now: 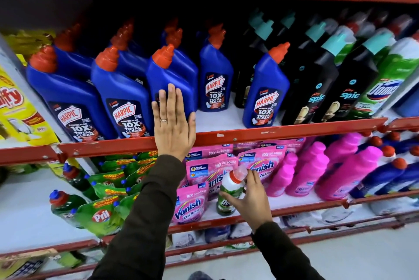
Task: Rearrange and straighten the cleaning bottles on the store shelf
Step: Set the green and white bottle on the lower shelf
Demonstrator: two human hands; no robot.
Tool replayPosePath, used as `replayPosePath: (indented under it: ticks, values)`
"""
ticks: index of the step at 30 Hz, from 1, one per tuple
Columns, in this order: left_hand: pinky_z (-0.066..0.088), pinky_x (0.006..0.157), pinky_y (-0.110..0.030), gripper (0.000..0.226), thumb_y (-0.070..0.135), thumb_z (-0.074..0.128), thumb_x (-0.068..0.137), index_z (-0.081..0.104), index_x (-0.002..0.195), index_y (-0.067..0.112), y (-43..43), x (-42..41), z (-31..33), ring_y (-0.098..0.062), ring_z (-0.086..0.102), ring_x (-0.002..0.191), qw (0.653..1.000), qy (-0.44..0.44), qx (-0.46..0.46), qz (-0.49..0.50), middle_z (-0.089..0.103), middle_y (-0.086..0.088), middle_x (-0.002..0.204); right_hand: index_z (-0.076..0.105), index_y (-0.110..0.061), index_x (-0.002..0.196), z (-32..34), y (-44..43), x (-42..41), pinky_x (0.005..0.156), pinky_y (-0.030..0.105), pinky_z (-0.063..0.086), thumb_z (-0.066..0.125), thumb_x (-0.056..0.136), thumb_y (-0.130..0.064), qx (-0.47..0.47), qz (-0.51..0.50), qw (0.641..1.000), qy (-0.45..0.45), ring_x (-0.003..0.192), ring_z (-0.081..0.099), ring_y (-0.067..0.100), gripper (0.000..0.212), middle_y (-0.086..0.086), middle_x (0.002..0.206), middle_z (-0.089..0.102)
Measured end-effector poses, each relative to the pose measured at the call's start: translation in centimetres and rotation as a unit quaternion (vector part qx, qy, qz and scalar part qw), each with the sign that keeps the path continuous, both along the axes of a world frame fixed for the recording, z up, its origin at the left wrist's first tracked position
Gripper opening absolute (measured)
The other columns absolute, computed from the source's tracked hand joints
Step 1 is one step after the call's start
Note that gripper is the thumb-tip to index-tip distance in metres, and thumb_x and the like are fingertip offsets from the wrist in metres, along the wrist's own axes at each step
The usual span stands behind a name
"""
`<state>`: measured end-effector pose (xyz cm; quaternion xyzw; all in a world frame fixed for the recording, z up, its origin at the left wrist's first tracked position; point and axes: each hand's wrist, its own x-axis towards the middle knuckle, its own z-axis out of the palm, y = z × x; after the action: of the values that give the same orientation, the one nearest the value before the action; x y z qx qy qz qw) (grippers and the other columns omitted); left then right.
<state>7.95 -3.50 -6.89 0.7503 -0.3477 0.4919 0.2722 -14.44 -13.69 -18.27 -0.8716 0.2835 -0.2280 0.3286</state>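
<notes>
Several blue Harpic bottles with red caps stand on the upper shelf (226,135). My left hand (173,122) lies flat, fingers straight, against the front of the third Harpic bottle (169,75), covering its label. Further right, one Harpic bottle (217,69) stands set back and another (265,89) stands at the front beside the black Spic bottles (317,80). On the shelf below, my right hand (248,199) grips a small green-and-white Domex bottle (231,189) with a red cap, standing among pink Vanish pouches (192,205).
Larger green-and-white Domex bottles (390,80) lean at the upper right. Pink bottles (328,171) and blue bottles fill the lower shelf's right side. Green Pril pouches (102,214) and bottles sit lower left. Yellow packs (20,107) stand behind a divider at far left.
</notes>
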Motion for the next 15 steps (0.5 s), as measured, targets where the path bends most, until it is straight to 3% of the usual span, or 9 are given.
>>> replayPosePath:
  ticks: [4,7,8,11,13,15]
  values:
    - [-0.008,0.13,-0.04,0.081,0.03,0.04,0.107,-0.015,0.163,0.012,-0.1,0.1,0.1,-0.017,-0.019,0.158,1.0,0.0,-0.01,-0.011,-0.024,0.002,0.17,0.048,-0.02,0.137,0.4,-0.2,-0.8,0.102,0.023,0.056,0.092,0.072,-0.046,0.004,0.024,0.999,-0.022,0.116,0.056,0.004,0.083,-0.009,0.131,0.044]
    - [-0.008,0.131,-0.041,0.08,0.031,0.04,0.107,-0.014,0.163,0.012,-0.1,0.0,-0.1,-0.018,-0.018,0.158,1.0,-0.002,-0.01,-0.018,-0.022,0.001,0.17,0.047,-0.026,0.141,2.8,-0.5,-1.0,0.102,-0.005,0.036,0.09,0.074,-0.047,0.012,0.017,0.994,-0.107,0.134,0.038,-0.016,0.082,-0.018,0.142,0.03]
    - [-0.007,0.131,-0.041,0.08,0.031,0.04,0.107,-0.014,0.163,0.012,-0.1,0.1,-0.1,-0.018,-0.017,0.159,1.0,-0.003,-0.012,-0.018,-0.022,0.001,0.171,0.048,-0.027,0.14,4.2,-0.7,-0.8,0.105,-0.003,0.035,0.087,0.079,-0.047,-0.008,-0.004,0.988,-0.151,0.138,0.034,-0.015,0.076,-0.015,0.145,0.031]
    - [-0.007,0.131,-0.041,0.079,0.031,0.04,0.106,-0.012,0.163,0.011,-0.1,0.1,-0.2,-0.019,-0.015,0.159,1.0,-0.006,-0.015,-0.018,-0.019,0.0,0.171,0.052,-0.019,0.139,10.3,-2.1,0.5,0.122,0.024,0.036,0.074,0.091,-0.043,-0.114,-0.065,0.949,-0.286,0.143,0.036,0.001,0.058,-0.001,0.147,0.039]
    - [-0.006,0.131,-0.041,0.079,0.031,0.039,0.106,-0.011,0.163,0.01,-0.1,0.1,-0.2,-0.019,-0.015,0.159,1.0,-0.005,-0.015,-0.017,-0.019,-0.001,0.171,0.047,-0.012,0.148,14.7,-3.4,1.9,0.124,0.025,0.032,0.072,0.094,-0.038,-0.144,-0.082,0.932,-0.321,0.145,0.038,0.01,0.065,0.006,0.149,0.04]
    - [-0.007,0.131,-0.041,0.079,0.031,0.039,0.106,-0.011,0.163,0.01,-0.1,0.1,-0.1,-0.019,-0.015,0.159,1.0,-0.008,-0.013,-0.015,-0.019,-0.001,0.171,0.037,-0.008,0.156,18.4,-4.6,3.3,0.125,0.02,0.024,0.073,0.096,-0.037,-0.16,-0.099,0.935,-0.301,0.149,0.036,0.018,0.076,0.011,0.154,0.038]
